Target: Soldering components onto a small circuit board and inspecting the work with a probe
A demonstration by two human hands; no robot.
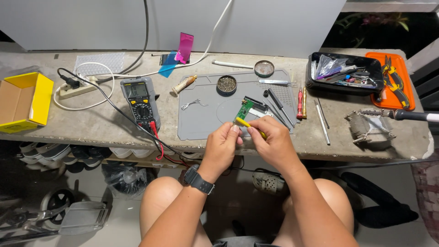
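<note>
The yellow-handled tool (250, 127) is pinched between both hands, just above the near edge of the grey work mat (201, 120). The left hand (222, 146), with a black wristwatch (198, 179) on its wrist, closes thumb and fingertips on the near tip of the tool. The right hand (272, 144) closes its fingers around the handle. The tip of the tool meets the lower end of a small green circuit board (244, 110), which lies tilted on the mat just beyond the fingers.

On the mat, right of the board, lie thin dark screwdrivers (277, 106), and beside the mat a red-handled one (300, 103). Left of the mat stands a grey and yellow multimeter (140, 101) with red and black leads hanging over the bench edge.

Further away on the mat there is a round black tin (227, 84) filled with brass-coloured wool, and behind it a shallow round tin (264, 68) with something dull inside; I cannot tell what. At the far right a black tray (379, 77) holds plastic bags and small tools, and an orange tray (406, 98) beside it holds yellow-handled pliers (392, 77). At the left edge an open yellow cardboard box (39, 98) shows only its brown inside.
</note>
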